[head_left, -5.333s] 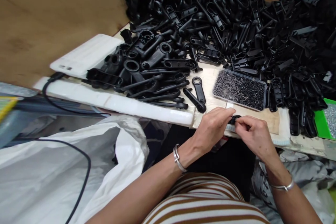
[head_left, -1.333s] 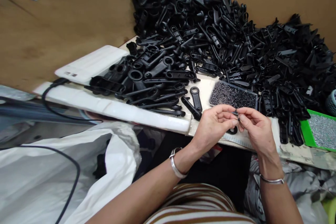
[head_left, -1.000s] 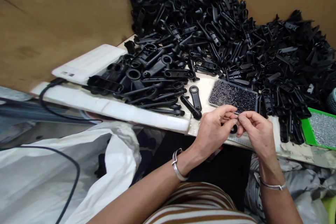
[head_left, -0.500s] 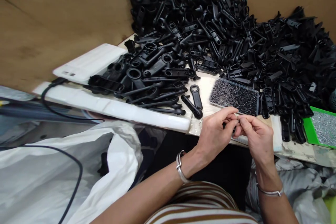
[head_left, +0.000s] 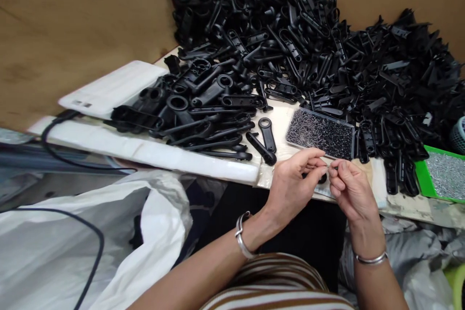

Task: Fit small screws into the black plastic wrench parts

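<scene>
- Across the upper middle and right of the frame, a heap of black plastic parts (head_left: 254,24) covers much of the tabletop (head_left: 279,115).
- At mid left, a white flat case (head_left: 112,88) lies beside the heap, with a white strip (head_left: 145,150) along the near edge.
- Just beyond the hands, a clear box (head_left: 353,143) holds small dark bits; at far right sits a green tray (head_left: 422,174) of silvery pieces.
- Left of the box, two loose levers lie near each other: one ring-ended lever (head_left: 268,135) runs nearly upright in the frame, ring upward; one darker lever (head_left: 260,149) slants down to the right.
- Right of lower centre, the right hand (head_left: 352,191) pinches a small dark piece (head_left: 334,168) between its fingers; its long axis looks roughly level across the frame, one end toward the left hand (head_left: 296,184).
- The left hand's fingertips are close together; whether they grip anything, I cannot tell.
- Below them, a black round part (head_left: 322,179) is mostly hidden by the left hand.
</scene>
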Demonstrator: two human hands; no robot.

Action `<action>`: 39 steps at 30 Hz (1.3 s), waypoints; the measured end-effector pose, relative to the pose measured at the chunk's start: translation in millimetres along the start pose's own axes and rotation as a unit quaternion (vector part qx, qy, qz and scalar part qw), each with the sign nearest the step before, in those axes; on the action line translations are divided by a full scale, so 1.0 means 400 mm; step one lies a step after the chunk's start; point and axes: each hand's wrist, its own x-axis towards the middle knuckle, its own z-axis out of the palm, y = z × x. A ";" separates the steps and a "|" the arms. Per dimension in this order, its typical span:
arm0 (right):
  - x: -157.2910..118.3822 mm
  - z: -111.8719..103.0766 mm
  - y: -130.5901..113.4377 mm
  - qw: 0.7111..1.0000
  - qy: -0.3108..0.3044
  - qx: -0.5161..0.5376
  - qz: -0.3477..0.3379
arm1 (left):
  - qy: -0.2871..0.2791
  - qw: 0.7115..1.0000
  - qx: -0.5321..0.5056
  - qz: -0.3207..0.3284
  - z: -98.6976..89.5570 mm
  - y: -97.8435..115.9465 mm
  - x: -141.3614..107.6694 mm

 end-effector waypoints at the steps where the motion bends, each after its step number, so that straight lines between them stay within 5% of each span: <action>1: -0.002 -0.003 0.000 1.000 -0.001 0.000 0.004 | -0.002 1.000 -0.003 -0.003 0.001 -0.002 -0.001; 13: -0.026 -0.013 0.012 0.999 -0.025 -0.026 -0.032 | -0.012 0.996 -0.072 -0.059 0.000 0.000 -0.003; 24: -0.040 0.015 0.030 0.987 0.048 -0.086 -0.125 | -0.029 0.978 -0.168 -0.121 0.006 0.011 -0.001; 39: -0.037 0.012 0.037 0.979 0.039 -0.122 -0.156 | -0.044 0.961 -0.231 -0.148 0.010 0.002 -0.005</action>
